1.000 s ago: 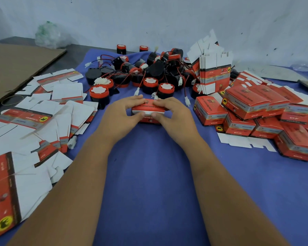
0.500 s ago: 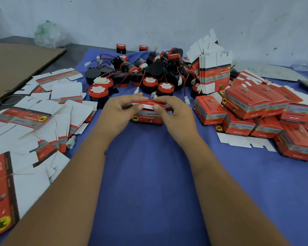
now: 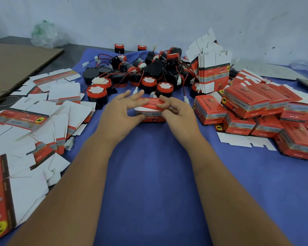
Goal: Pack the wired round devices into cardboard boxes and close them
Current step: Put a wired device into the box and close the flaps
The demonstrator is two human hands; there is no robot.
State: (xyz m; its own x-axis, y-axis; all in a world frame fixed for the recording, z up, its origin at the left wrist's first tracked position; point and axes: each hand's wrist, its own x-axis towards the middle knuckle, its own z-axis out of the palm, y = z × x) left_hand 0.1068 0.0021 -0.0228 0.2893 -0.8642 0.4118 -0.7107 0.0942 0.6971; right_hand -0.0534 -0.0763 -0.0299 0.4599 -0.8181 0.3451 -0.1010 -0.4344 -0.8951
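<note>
Over the last second the red box (image 3: pixel 150 110) you are working on has gone from being pinched flat-topped between both hands to having its lid flap bowed up and part-way over, a white strip of the flap's underside showing along the front edge. To my eye that puts you in the closing step: the tuck is started but not seated.

Going left to right: the flat, unfolded cartons (image 3: pixel 43 110) lie scattered on the left of the blue-covered counter (image 3: pixel 149 174), holding nothing. Your left hand (image 3: pixel 121 112) has loosened, its fingers (image 3: pixel 132 96) now spread nearly straight over the lid's left end while the thumb presses the box's front face. The box sits on the counter between your hands, just in front of the pile of wired round devices (image 3: pixel 149 75) (black bodies, red caps, red and black leads). Whether a device is inside it, you cannot tell from here, since the flap covers the opening. Your right hand (image 3: pixel 178 112) has fingers curled, pinching the lid's right end.

Right of that, a sheaf of folded-flat cartons (image 3: pixel 214 71) stands upright, then the heap of closed red boxes (image 3: pixel 256 110), contents hidden.
</note>
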